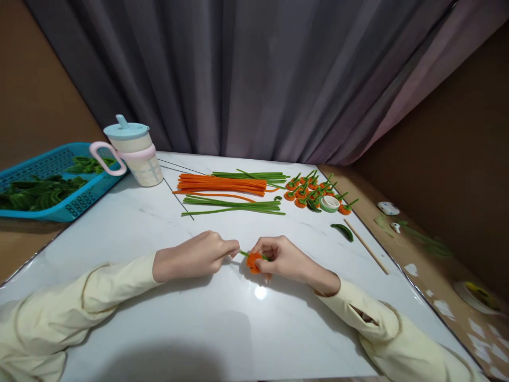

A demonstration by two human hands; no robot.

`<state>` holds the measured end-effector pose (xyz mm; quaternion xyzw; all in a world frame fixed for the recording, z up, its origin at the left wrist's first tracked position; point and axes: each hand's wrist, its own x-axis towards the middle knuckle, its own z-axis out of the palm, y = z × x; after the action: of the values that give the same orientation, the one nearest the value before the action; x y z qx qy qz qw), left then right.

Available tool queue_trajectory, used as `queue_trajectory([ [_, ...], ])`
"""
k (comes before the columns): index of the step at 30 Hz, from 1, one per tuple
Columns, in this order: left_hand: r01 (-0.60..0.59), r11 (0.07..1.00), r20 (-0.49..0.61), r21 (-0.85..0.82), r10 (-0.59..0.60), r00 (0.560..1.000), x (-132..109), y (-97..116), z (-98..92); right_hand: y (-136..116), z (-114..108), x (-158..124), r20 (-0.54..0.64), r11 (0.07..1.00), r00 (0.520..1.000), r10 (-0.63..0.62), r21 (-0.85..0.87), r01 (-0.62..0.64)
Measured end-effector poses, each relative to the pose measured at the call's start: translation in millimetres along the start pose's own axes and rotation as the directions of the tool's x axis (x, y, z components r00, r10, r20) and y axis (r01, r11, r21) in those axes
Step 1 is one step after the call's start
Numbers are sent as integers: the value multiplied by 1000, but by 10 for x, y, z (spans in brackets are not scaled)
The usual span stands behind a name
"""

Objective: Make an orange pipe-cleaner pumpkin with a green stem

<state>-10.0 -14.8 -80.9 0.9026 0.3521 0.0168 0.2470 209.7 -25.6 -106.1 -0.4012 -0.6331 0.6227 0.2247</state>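
My right hand (284, 258) is closed around a small orange pipe-cleaner flower (253, 262) with a green stem. My left hand (199, 255) pinches the free end of that green stem (243, 253) between thumb and fingers. Both hands rest low over the white marble table (167, 318), near its middle. Behind them lie a bundle of orange pipe cleaners (222, 184) and loose green pipe cleaners (234, 206). To the right of those sits a cluster of several finished orange flowers (308, 192) with green stems.
A blue basket (59, 178) holding green pieces stands at the far left, next to a lidded cup (135, 151) with a pink handle. A roll of green tape (330, 203), a green leaf piece (342, 231) and a thin wooden stick (366, 246) lie at the right. Grey curtains hang behind.
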Motion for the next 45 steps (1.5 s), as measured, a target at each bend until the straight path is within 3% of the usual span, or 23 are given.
queue_trajectory([
  [4, 41, 998, 26, -38, -40, 999, 10, 14, 34, 4, -6, 27, -90, 1000, 996, 21, -13, -22],
  [8, 102, 993, -13, -65, -103, 995, 30, -4, 23, -30, -81, 53, -18, 989, 998, 56, 141, -53],
  [14, 83, 943, -3, -321, -89, 996, 53, 22, -24, 1, -98, 82, -62, 980, 998, 30, 199, -17],
  [17, 117, 863, 29, -492, -118, 993, 83, 60, 16, 25, -15, 81, -36, 978, 999, -32, 205, 39],
  [21, 211, 694, 93, -688, -204, 975, 126, 95, 125, 47, 79, 58, -89, 989, 991, -97, 107, 107],
  [26, 268, 756, 29, -597, -314, 949, 154, 128, 249, 73, 171, 32, -160, 963, 964, -212, -199, 179],
  [31, 256, 798, -28, -546, -323, 946, 159, 143, 279, 71, 227, 26, -186, 960, 956, -227, -206, 188],
  [34, 262, 732, 23, -628, -320, 947, 152, 115, 285, 40, 169, 24, -128, 967, 970, -207, -175, 183],
  [39, 295, 544, 140, -786, -308, 941, 153, 40, 265, -4, -95, 19, 27, 989, 999, -31, -145, 35],
  [45, 246, 549, 112, -799, -266, 958, 154, 27, 233, 10, -202, 9, -12, 959, 994, -112, -263, 105],
])
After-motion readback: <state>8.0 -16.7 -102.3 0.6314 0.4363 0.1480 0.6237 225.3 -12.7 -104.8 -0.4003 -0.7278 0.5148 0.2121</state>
